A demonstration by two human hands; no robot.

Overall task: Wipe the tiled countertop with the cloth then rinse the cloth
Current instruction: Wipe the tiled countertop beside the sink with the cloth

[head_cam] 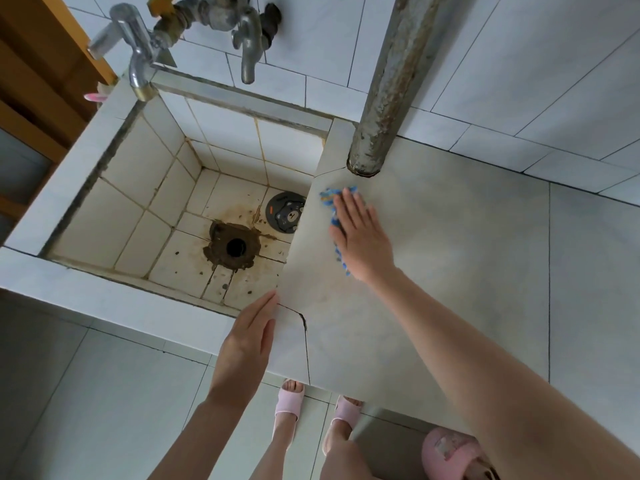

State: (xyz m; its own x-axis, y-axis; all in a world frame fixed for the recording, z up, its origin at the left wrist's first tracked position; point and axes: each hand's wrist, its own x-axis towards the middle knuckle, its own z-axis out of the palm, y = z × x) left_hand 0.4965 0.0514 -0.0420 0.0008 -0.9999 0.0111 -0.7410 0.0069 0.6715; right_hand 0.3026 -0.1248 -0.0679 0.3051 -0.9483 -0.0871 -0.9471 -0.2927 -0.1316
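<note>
A blue patterned cloth (330,199) lies flat on the pale tiled countertop (450,258), close to its left edge beside the sink. My right hand (360,237) presses on the cloth with straight fingers and covers most of it. Only the cloth's far end and left fringe show. My left hand (247,336) rests with straight fingers on the front rim where the sink meets the countertop, holding nothing.
The tiled sink (166,206) has a stained drain hole (236,246) and a round dark stopper (285,212) on its floor. Two taps (138,60) (249,43) hang over it. A rusty pipe (384,98) stands on the countertop behind the cloth. A crack (304,327) runs through the front tile.
</note>
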